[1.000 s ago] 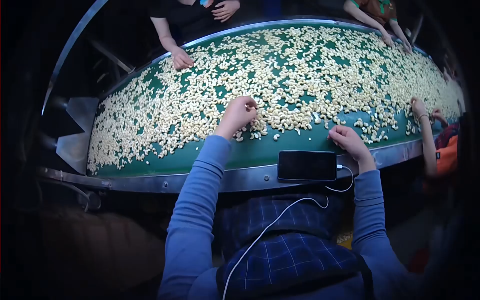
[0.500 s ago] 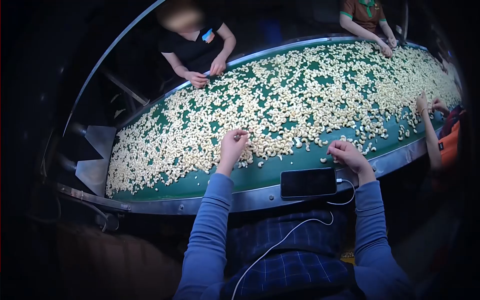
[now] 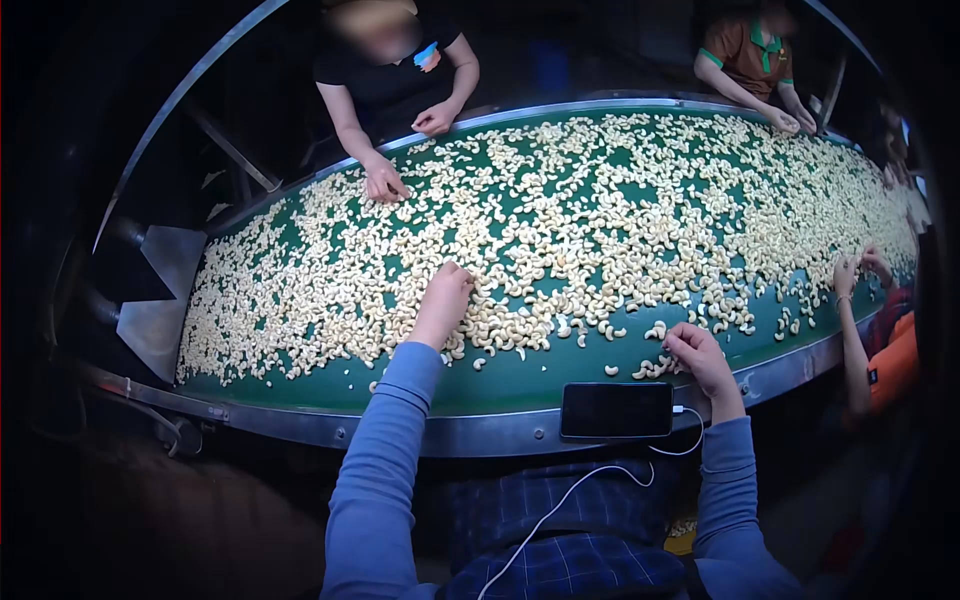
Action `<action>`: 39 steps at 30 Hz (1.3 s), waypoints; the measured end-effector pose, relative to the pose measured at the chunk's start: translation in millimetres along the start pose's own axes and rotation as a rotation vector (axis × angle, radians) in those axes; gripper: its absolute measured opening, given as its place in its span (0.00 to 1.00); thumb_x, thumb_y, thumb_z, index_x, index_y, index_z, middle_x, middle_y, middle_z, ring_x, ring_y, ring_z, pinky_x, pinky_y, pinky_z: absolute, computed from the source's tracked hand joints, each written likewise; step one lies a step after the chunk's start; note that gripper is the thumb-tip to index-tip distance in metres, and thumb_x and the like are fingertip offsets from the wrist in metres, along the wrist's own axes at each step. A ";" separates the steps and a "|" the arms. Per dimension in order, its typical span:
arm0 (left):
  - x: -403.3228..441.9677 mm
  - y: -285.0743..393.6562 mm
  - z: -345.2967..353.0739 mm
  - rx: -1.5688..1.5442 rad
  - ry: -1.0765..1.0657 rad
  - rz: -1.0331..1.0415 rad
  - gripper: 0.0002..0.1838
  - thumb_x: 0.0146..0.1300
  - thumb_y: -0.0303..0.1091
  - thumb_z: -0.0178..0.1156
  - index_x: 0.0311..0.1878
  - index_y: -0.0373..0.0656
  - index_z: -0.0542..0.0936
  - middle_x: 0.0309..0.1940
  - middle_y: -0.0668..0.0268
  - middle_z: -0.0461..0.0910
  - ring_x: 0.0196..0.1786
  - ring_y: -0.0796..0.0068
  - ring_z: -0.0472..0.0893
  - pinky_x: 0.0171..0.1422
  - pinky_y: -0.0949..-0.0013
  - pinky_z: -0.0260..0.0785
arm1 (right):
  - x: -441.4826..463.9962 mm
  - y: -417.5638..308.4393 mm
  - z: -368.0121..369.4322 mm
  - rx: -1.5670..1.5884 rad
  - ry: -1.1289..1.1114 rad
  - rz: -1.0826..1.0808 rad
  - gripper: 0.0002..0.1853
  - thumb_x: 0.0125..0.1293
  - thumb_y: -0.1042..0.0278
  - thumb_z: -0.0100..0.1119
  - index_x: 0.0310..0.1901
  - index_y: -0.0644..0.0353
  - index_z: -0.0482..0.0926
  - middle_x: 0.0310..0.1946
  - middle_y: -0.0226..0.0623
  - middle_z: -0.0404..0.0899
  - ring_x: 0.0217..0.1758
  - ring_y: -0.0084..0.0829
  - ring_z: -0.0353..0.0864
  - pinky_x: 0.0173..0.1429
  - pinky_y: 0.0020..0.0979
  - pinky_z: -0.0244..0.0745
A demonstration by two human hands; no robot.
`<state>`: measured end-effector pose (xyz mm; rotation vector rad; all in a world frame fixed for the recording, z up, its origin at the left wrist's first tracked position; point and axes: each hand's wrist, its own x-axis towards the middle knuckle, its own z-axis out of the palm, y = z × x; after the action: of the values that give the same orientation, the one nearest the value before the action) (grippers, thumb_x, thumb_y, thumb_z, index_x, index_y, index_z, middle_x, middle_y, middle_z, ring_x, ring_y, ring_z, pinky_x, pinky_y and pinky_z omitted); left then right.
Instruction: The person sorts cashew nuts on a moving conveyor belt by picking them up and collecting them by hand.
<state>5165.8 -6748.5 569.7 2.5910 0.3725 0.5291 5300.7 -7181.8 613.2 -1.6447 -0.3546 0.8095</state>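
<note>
Pale cashew nuts [image 3: 600, 250] lie scattered in a dense layer over a green belt [image 3: 500, 385]. My left hand [image 3: 445, 300] reaches over the nuts near the middle, its fingers bent down together at the nuts; whatever they hold is hidden. Lower right, near the belt's near edge, my right hand [image 3: 700, 358] has its thumb and fingertips pinched beside a few loose nuts; I cannot make out anything between them.
A black phone [image 3: 617, 410] with a white cable lies on the near metal rim [image 3: 480, 433]. Across the belt are a person in black [image 3: 385, 85] and one in brown [image 3: 750, 65]. Another person's hands [image 3: 850, 270] are at the right. Metal plates [image 3: 152, 335] stand at the left end.
My left hand has moved left and down among the nuts. More nuts lie beside my right hand. The person in black has reached one hand out over the belt. The camera view has shifted.
</note>
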 end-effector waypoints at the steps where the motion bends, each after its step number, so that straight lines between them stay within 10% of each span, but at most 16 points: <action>1: 1.3 0.7 0.2 -0.002 -0.010 -0.005 0.04 0.60 0.26 0.63 0.35 0.36 0.81 0.37 0.56 0.76 0.40 0.53 0.79 0.46 0.59 0.73 | -0.3 0.4 -4.8 0.029 0.002 0.023 0.08 0.71 0.63 0.58 0.36 0.56 0.79 0.22 0.15 0.69 0.22 0.08 0.61 0.25 0.15 0.51; 7: 4.9 5.3 3.6 0.039 -0.049 -0.123 0.05 0.61 0.28 0.64 0.34 0.34 0.80 0.35 0.55 0.76 0.39 0.56 0.79 0.44 0.62 0.73 | -2.8 7.1 -28.1 0.003 0.050 -0.029 0.06 0.71 0.66 0.59 0.37 0.58 0.79 0.22 0.17 0.71 0.23 0.08 0.64 0.26 0.16 0.57; 14: -52.0 63.5 3.5 -1.704 0.015 -0.711 0.07 0.71 0.35 0.56 0.45 0.42 0.77 0.35 0.67 0.77 0.33 0.76 0.75 0.33 0.76 0.64 | 17.3 -2.5 -26.4 -0.375 -0.145 -0.105 0.08 0.65 0.66 0.64 0.41 0.60 0.83 0.29 0.28 0.78 0.28 0.18 0.73 0.33 0.24 0.69; 19: -51.3 126.8 29.6 -1.243 -0.211 -0.759 0.08 0.71 0.35 0.59 0.40 0.40 0.80 0.24 0.77 0.71 0.26 0.87 0.66 0.29 0.79 0.57 | 106.9 -28.4 19.3 -0.807 0.125 -0.455 0.07 0.61 0.70 0.64 0.39 0.62 0.82 0.35 0.41 0.78 0.31 0.35 0.79 0.37 0.33 0.75; 23: -8.8 159.5 53.7 -0.641 -0.146 -0.376 0.07 0.67 0.32 0.62 0.39 0.37 0.81 0.22 0.72 0.70 0.27 0.83 0.71 0.31 0.76 0.63 | 135.9 -17.6 19.9 -0.848 0.044 -0.428 0.07 0.59 0.71 0.63 0.37 0.63 0.80 0.35 0.47 0.78 0.34 0.46 0.80 0.41 0.39 0.77; 28: 23.8 174.2 90.5 -0.147 -0.042 -0.050 0.06 0.60 0.28 0.64 0.39 0.37 0.81 0.28 0.57 0.76 0.30 0.57 0.77 0.36 0.62 0.71 | 125.0 -26.7 -26.8 0.091 -0.233 0.198 0.10 0.64 0.70 0.62 0.46 0.60 0.78 0.26 0.23 0.75 0.27 0.14 0.75 0.32 0.20 0.75; 31: 25.5 173.6 98.5 -0.161 -0.098 -0.144 0.06 0.60 0.28 0.64 0.37 0.37 0.80 0.28 0.57 0.76 0.31 0.55 0.78 0.36 0.59 0.71 | 124.0 -46.2 -23.7 -0.108 -0.304 0.061 0.07 0.64 0.69 0.62 0.42 0.59 0.79 0.25 0.23 0.73 0.25 0.14 0.72 0.32 0.22 0.74; 35: 24.1 180.6 86.7 -0.160 -0.124 -0.236 0.07 0.61 0.29 0.64 0.40 0.38 0.77 0.29 0.57 0.76 0.30 0.57 0.79 0.35 0.59 0.71 | 139.5 -22.9 27.5 -0.791 -0.065 -0.719 0.08 0.58 0.66 0.65 0.37 0.59 0.82 0.17 0.31 0.67 0.21 0.24 0.70 0.29 0.28 0.69; 39: 18.1 186.5 78.3 -0.138 -0.061 -0.130 0.07 0.63 0.29 0.64 0.42 0.40 0.78 0.29 0.59 0.76 0.30 0.58 0.79 0.34 0.61 0.70 | 152.7 -27.0 32.8 -0.825 -0.235 -0.495 0.08 0.60 0.67 0.66 0.36 0.62 0.82 0.19 0.28 0.71 0.25 0.18 0.76 0.32 0.24 0.72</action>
<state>5246.3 -6932.0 603.1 2.4250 0.4633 0.4142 5392.4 -7054.7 589.6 -2.0691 -1.3420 0.4883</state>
